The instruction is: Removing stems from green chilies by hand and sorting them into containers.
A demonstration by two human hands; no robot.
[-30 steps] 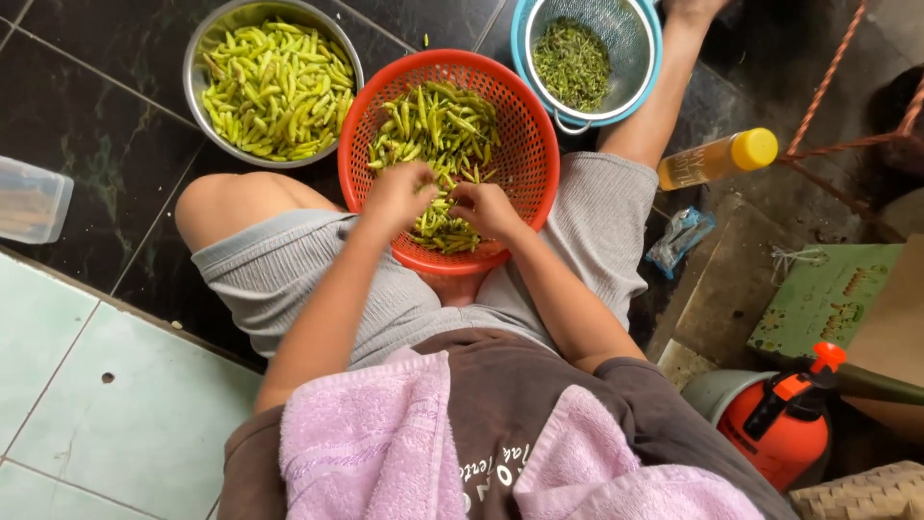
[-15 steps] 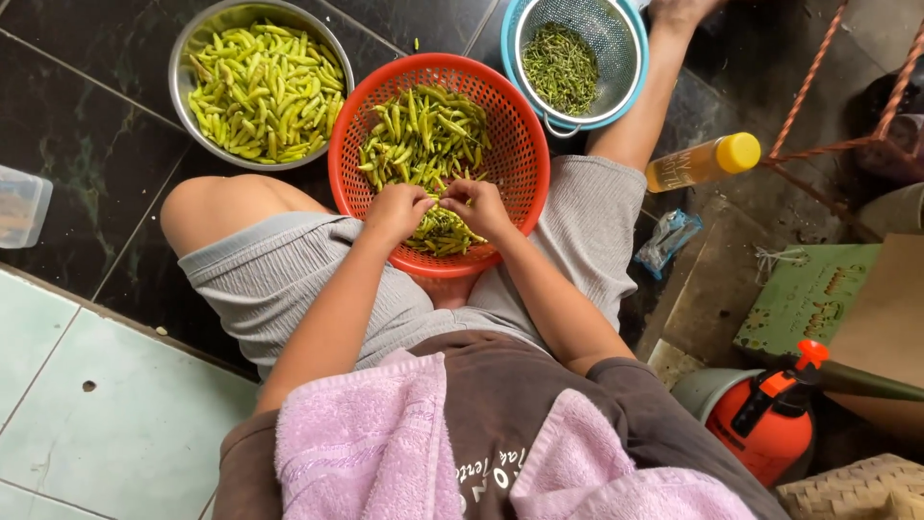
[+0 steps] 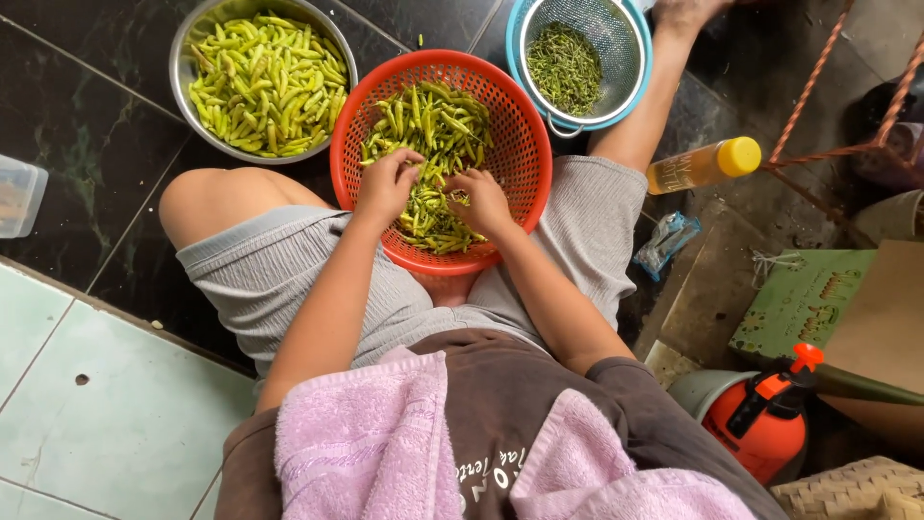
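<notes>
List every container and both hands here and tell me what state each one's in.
Orange basket: partly full of green chilies, between the knees.
Steel bowl: heaped with green chilies.
Blue strainer: holds a small pile of stems.
Yellow-capped bottle: lying down, capped.
Left hand: in the basket, on chilies.
Right hand: in the basket, pinching a chili.

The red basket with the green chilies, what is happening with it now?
A person sits on the floor with the red basket between the legs. Both hands, left hand and right hand, are in the green chilies inside it, picking at them. Beside it, a metal bowl holds more chilies, and a blue colander holds small green stems.
</notes>
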